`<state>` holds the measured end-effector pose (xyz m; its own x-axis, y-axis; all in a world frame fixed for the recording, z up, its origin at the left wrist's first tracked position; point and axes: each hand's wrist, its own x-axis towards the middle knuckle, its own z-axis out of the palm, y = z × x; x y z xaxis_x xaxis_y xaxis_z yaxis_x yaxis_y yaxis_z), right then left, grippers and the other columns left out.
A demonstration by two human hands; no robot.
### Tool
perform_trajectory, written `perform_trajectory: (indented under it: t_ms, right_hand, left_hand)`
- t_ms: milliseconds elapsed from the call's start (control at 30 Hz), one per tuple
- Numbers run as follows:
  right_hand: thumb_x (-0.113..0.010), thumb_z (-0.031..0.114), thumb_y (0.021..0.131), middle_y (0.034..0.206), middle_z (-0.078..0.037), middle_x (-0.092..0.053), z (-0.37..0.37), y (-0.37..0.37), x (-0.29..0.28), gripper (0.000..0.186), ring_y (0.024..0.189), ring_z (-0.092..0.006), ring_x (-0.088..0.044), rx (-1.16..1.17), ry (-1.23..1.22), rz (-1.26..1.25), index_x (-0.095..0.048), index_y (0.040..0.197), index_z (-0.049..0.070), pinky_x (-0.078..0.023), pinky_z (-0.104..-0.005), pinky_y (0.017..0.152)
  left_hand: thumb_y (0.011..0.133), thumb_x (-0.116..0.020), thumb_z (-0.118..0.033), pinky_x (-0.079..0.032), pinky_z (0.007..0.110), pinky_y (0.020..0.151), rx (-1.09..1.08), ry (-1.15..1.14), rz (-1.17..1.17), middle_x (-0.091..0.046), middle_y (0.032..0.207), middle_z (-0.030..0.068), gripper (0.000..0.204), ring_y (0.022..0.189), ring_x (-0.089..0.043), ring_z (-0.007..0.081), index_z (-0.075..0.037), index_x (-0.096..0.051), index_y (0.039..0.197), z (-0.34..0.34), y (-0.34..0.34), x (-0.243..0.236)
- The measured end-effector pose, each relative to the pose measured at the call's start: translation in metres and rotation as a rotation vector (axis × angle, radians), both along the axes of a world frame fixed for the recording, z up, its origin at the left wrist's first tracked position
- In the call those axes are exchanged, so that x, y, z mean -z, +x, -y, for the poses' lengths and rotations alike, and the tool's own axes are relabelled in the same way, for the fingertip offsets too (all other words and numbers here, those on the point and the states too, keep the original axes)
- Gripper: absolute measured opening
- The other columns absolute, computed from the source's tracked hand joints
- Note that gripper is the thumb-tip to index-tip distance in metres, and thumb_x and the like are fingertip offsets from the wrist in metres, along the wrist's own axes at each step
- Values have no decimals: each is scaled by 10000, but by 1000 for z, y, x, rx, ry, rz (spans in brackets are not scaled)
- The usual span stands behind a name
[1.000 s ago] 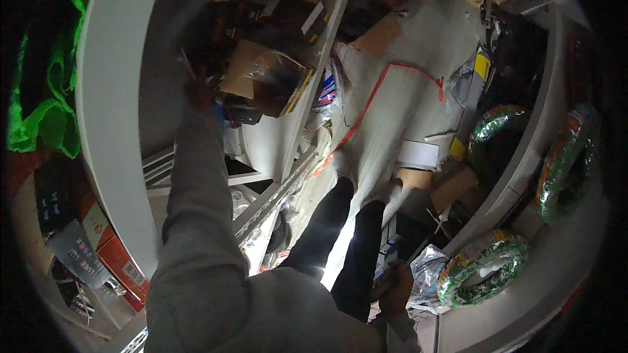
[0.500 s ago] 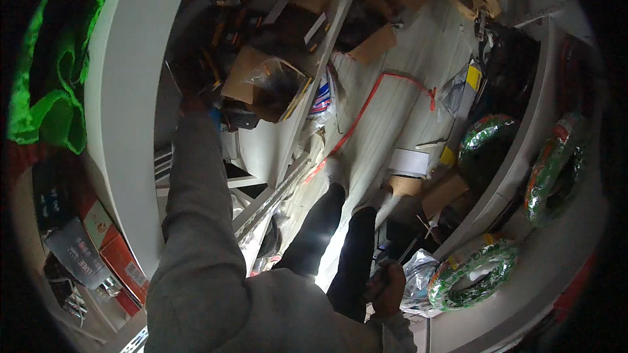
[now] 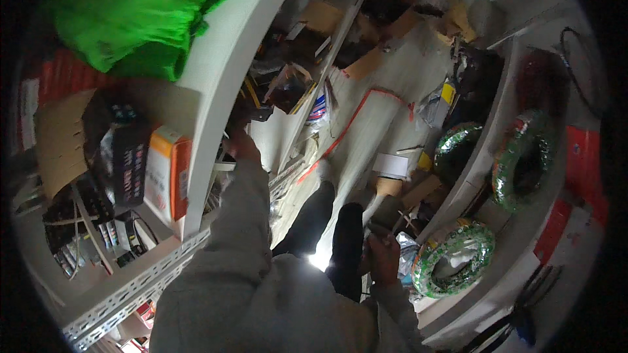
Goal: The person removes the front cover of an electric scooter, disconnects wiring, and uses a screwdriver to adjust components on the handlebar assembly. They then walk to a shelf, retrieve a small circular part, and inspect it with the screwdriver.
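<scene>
One left hand [image 3: 243,147], one right hand [image 3: 383,256], fingers' pose too dark to tell, three green-wrapped rings [image 3: 426,267]

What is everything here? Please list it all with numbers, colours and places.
Crumpled bright-green cloth: one, green, upper left
Dark rectangular box with pale lettering: one, black, left
Upright orange-and-white box: one, orange and white, left
Open brown cardboard box: one, brown, upper centre
Shiny film-wrapped rings: three, mostly green, right
Thin red strap: one, red, centre
White rectangular panel: one, white, right of centre
Perforated metal rail: at least one, pale grey, lower left
Dim clutter: uncountable, mostly dark, upper centre
Trousered legs: two, black, lower centre
Sleeves: two, grey, lower centre
Left hand: one, bare, left of centre, grip unclear
Right hand: one, bare, beside the legs, grip unclear
</scene>
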<state>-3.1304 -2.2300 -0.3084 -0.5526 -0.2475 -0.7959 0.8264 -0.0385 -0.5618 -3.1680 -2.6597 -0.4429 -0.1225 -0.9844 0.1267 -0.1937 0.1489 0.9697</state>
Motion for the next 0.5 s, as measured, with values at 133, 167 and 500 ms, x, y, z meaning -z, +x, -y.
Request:
perform_trajectory:
  t_ms: [133, 167, 500]
  right_hand:
    - [-657, 99, 860, 1044, -39, -625, 17, -17, -33, 408, 674, -74, -556, -32, 18, -98, -568, 1252, 28, -471, -232, 535]
    - [-667, 94, 853, 1067, -45, -627, 24, -22, -39, 436, 666, -73, -555, -52, 9, -133, -558, 1270, 30, -468, -231, 535]
    - [-774, 121, 788, 1187, -111, -576, 98, -16, -114, 887, 881, -152, -592, -128, -81, -528, -233, 1488, 60, -516, -280, 673]
  left_hand:
    - [916, -610, -251, -475, 371, 732, 117, 121, 593, -678, 1012, 130, 372, 819, -588, 235, 45, -603, 1141, -54, 48, -51]
    - [906, -626, -257, -482, 375, 714, 182, 223, 480, -692, 961, 126, 380, 808, -601, 236, 44, -611, 1137, -69, 56, -64]
    - [914, -535, -203, -515, 403, 744, 596, 162, 517, -686, 935, 219, 402, 843, -671, 339, 34, -569, 1238, -182, 117, -256]
